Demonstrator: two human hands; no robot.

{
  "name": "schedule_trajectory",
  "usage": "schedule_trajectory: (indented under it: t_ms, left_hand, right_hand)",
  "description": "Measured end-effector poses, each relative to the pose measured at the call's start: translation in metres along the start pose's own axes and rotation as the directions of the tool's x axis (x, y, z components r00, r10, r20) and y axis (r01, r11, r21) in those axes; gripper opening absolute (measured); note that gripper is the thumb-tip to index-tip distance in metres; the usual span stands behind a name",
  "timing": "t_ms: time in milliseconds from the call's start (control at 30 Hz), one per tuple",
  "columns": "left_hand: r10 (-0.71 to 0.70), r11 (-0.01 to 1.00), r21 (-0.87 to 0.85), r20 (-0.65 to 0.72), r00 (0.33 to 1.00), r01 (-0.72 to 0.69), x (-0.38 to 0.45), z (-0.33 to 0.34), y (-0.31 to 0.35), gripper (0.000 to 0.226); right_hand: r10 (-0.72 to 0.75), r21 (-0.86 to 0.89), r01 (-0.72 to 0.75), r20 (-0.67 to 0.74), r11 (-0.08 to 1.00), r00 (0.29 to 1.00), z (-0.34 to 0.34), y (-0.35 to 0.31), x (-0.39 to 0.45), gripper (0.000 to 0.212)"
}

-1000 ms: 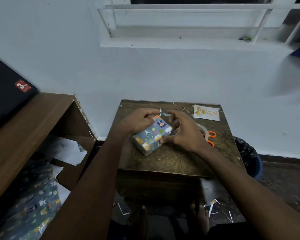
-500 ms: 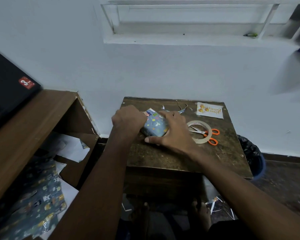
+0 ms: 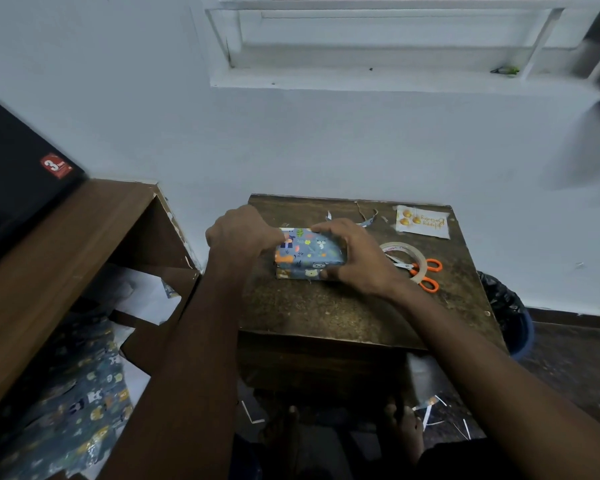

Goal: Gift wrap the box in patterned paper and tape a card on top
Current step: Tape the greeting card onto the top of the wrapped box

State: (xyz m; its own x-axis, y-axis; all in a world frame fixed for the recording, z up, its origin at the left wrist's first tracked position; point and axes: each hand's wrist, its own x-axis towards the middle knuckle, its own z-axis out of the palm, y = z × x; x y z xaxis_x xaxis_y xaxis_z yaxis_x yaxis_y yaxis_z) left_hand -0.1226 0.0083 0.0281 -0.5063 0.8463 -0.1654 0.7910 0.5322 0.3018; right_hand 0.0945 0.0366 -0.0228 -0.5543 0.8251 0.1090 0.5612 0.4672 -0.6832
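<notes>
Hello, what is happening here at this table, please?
A person is gift wrapping. Both hands hold the wrapped box on the wooden table: the left hand grips its left end, the right hand its right end. The card lies apart at the back, not yet taped on. A tape roll and orange-handled scissors lie beside the right hand.

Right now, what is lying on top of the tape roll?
The orange-handled scissors lie across the tape roll, blades over its ring. The right hand, gripping the wrapped box, covers the roll's near-left edge.
</notes>
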Motion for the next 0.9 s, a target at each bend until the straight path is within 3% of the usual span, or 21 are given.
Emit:
schedule_trajectory:
  t_ms: [100, 200, 333, 500, 600, 733, 900]
  left_hand:
    - [0.109, 0.99, -0.077, -0.119, 0.987, -0.118, -0.008, 0.0, 0.019, 0.035]
    - [0.297, 0.937, -0.12, -0.226, 0.928, -0.329, -0.02, 0.012, 0.046, 0.021]
    - [0.472, 0.821, -0.223, -0.254, 0.844, -0.526, -0.034, 0.037, 0.09, 0.012]
    - [0.611, 0.759, -0.212, -0.096, 0.786, -0.616, -0.012, 0.066, 0.156, 0.021]
    - [0.683, 0.731, -0.063, 0.068, 0.728, -0.68, 0.008, 0.081, 0.194, 0.043]
    - [0.658, 0.727, 0.056, 0.226, 0.718, -0.684, 0.028, 0.106, 0.227, 0.077]
    - [0.653, 0.733, 0.045, 0.229, 0.721, -0.678, 0.044, 0.125, 0.239, 0.083]
  right_hand:
    - [0.035, 0.152, -0.036, 0.013, 0.988, 0.999, -0.008, 0.0, -0.001, 0.077]
    - [0.185, 0.369, -0.128, -0.124, 0.921, 0.975, -0.019, 0.004, 0.005, 0.049]
    - [0.328, 0.354, -0.21, -0.318, 0.911, 0.889, -0.042, 0.026, 0.01, 0.026]
    - [0.563, 0.397, -0.415, -0.41, 0.818, 0.718, -0.081, 0.063, 0.006, 0.03]
    - [0.657, 0.421, -0.505, -0.451, 0.753, 0.604, -0.098, 0.084, 0.002, 0.039]
    - [0.699, 0.4, -0.574, -0.412, 0.715, 0.584, -0.103, 0.099, 0.001, 0.048]
    - [0.738, 0.497, -0.551, -0.367, 0.67, 0.566, -0.097, 0.11, 0.007, 0.053]
